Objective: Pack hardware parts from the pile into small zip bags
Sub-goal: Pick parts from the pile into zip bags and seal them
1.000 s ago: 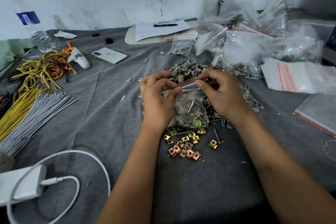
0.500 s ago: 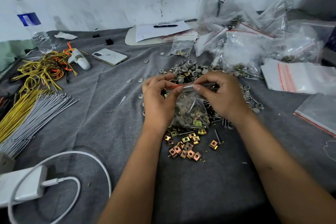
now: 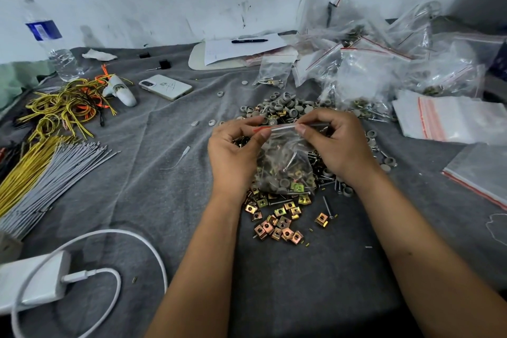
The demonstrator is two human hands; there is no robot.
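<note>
Nearest, at the desk's (image 3: pixel 170 162) front left corner, a white charger (image 3: pixel 33 285) lies with its looped cable (image 3: pixel 115 239). Along the left edge lies a bundle of grey and yellow wires (image 3: pixel 46 170), with a tangle of yellow and orange wires (image 3: pixel 63 107) behind it.

In the middle of the grey cloth, loose square clips (image 3: pixel 277 225) are scattered at the near side of the hardware pile (image 3: pixel 279 110), which also holds grey round parts and screws. Over that pile, the left hand (image 3: pixel 233 151) and the right hand (image 3: pixel 337 145) both pinch the red-striped top strip of a small zip bag (image 3: pixel 285 162), thumb and fingers clamped on the seal at either end. The bag is filled with clips, round parts and screws, and its bottom rests on the pile.

Farther back, a phone (image 3: pixel 166 86) lies left of centre, and a water bottle (image 3: pixel 55 44) stands near the far left corner. A stack of empty zip bags (image 3: pixel 450 121) sits at the right edge, a heap of filled bags (image 3: pixel 378 63) lies toward the far right corner, and a pen (image 3: pixel 249 40) rests on papers (image 3: pixel 244 48) by the far edge.
</note>
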